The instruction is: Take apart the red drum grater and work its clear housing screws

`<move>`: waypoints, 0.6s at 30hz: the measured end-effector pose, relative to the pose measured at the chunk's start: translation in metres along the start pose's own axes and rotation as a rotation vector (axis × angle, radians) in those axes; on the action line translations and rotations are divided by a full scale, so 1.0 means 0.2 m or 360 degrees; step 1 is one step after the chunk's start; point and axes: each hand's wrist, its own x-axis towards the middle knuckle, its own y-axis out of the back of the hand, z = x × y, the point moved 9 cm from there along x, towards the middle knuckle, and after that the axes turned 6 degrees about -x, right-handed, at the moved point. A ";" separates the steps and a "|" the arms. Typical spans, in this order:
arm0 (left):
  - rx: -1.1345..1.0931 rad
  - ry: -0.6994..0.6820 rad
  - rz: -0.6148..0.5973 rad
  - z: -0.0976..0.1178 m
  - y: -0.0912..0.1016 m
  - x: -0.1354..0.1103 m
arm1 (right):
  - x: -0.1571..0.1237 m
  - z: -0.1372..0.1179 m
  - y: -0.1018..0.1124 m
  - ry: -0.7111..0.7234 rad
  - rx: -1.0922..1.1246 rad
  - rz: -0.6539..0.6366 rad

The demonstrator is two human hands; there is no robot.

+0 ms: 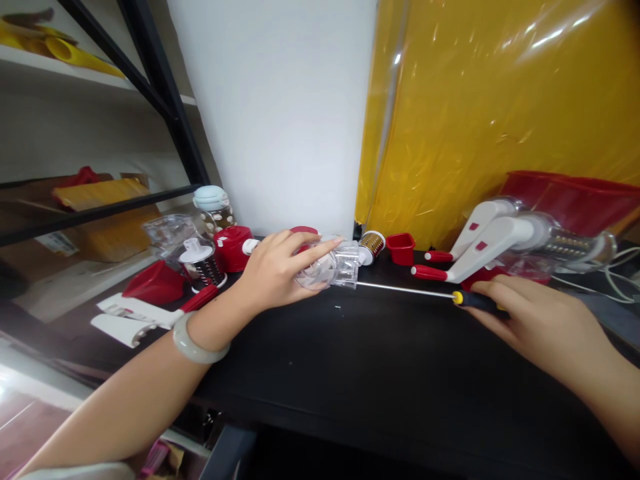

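Note:
My left hand [280, 270] lies over a clear plastic grater housing [336, 267] on the black table [350, 360], fingers wrapped round it. A pale bangle [196, 343] sits on that wrist. My right hand [530, 317] grips the black and yellow handle of a screwdriver [425, 292]. Its long metal shaft lies level and points left, with the tip at the clear housing.
White cranks with red knobs [480, 250] and a clear drum unit [570, 247] lie at the right, before a red bin [575, 197]. A red cup [401, 248], a metal drum [373, 245], red and white parts [165, 293] and a jar [214, 208] crowd the left. Yellow film hangs behind.

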 end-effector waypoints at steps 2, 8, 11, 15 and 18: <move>-0.0002 -0.0001 -0.0009 0.00 0.00 0.00 | 0.01 0.00 0.00 -0.0016 0.0022 -0.0046; 0.0003 0.0053 -0.0040 -0.02 0.00 0.00 | -0.01 0.02 -0.08 -0.0098 0.0122 -0.0273; 0.0023 0.0084 -0.0039 -0.03 0.00 0.00 | -0.03 0.01 -0.11 -0.0079 0.0204 -0.0273; 0.0025 0.0090 -0.0017 -0.03 0.01 0.00 | -0.03 -0.01 -0.13 -0.0092 0.0269 -0.0261; 0.0009 0.0057 -0.0019 -0.02 0.01 0.00 | -0.03 0.01 -0.13 -0.0121 0.0219 -0.0272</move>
